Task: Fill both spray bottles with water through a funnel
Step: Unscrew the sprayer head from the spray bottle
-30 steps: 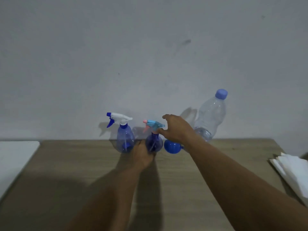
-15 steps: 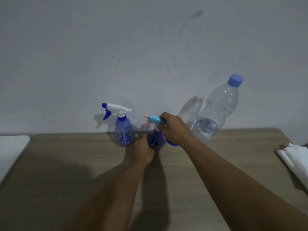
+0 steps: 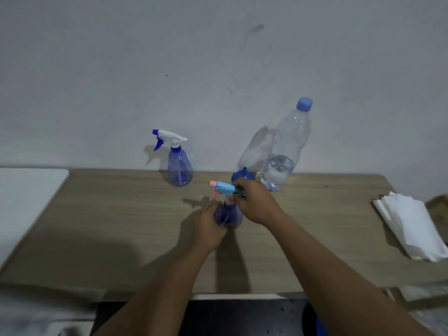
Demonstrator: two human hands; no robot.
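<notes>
Within left fingers point(image 3: 211, 211), spray bottle point(image 3: 229, 215) body; within right fingers point(image 3: 240, 187), its head.

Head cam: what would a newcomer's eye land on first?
Both hands, mid-table: the left hand grips the body of the pink-nozzled spray bottle while the right hand grips its trigger head. At the back edge stand the white-headed spray bottle and, further right, a partly filled water bottle, with the blue funnel between them.
</notes>
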